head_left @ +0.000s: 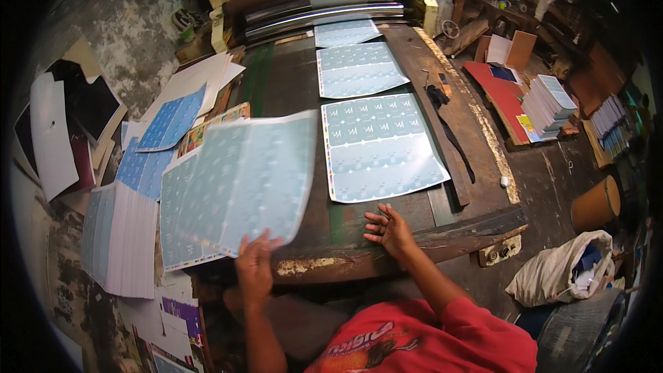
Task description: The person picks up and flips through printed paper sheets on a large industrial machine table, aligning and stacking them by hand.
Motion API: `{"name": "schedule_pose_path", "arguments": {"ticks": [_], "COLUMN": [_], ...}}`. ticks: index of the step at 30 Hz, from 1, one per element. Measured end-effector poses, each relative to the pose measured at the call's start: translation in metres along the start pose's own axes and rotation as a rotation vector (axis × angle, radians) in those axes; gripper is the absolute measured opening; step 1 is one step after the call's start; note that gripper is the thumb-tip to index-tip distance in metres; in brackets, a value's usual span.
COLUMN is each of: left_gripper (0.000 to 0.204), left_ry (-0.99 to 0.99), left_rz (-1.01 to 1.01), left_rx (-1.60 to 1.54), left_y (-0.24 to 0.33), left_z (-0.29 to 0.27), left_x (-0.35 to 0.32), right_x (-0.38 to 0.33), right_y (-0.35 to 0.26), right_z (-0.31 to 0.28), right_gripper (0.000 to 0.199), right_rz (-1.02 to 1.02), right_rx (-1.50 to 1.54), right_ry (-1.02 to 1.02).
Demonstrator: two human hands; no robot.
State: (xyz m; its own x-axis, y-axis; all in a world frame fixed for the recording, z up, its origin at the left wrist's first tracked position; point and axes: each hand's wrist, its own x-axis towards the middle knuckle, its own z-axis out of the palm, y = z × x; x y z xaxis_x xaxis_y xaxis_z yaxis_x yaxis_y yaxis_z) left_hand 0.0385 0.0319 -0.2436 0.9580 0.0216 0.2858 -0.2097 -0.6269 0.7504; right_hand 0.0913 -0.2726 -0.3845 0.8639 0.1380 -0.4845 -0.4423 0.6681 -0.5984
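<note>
Your left hand [254, 262] is gripping the near edge of one pale blue printed sheet [238, 186], fingers closed on it, and the sheet is lifting off the bench [290, 83], tilted up and blurred, with its far edge rising toward the middle of the bench. Your right hand [391, 228] is resting on the bench's near edge with fingers spread, holding nothing, just short of the near edge of the closest flat sheet [380, 146].

Beyond your right hand, three matching sheets are lying flat in a row running away from you: the closest one, a second [359, 69] behind it, and a third [345, 32] coming out from under the rollers [321, 10] at the far end. Small gaps of bare bench are showing between them.

To the outside of your left hand, one stack of sheets [124, 238] is sitting beside the bench, with loose blue sheets [169, 124] scattered beyond it. Between your two hands a strip of worn bench edge [311, 262] is lying open.

To the right of your right hand, a raised wooden rail [442, 145] is bordering the sheets, with a dark strap [449, 131] lying along it. Farther right, one stack of printed sheets [549, 103], a cardboard tube [595, 204] and a white sack [559, 269] are sitting well apart from your hands.
</note>
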Motion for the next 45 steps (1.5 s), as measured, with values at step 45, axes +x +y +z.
{"name": "schedule_pose_path", "arguments": {"ticks": [45], "left_gripper": [0.031], "left_ry": [0.182], "left_rz": [-0.062], "left_rx": [0.148], "left_y": [-0.048], "left_z": [-0.003], "left_x": [0.010], "right_x": [-0.009], "right_y": [0.022], "right_z": [-0.023], "right_gripper": [0.054], "right_rz": [-0.036], "right_rx": [0.117], "right_ry": [0.045]}}
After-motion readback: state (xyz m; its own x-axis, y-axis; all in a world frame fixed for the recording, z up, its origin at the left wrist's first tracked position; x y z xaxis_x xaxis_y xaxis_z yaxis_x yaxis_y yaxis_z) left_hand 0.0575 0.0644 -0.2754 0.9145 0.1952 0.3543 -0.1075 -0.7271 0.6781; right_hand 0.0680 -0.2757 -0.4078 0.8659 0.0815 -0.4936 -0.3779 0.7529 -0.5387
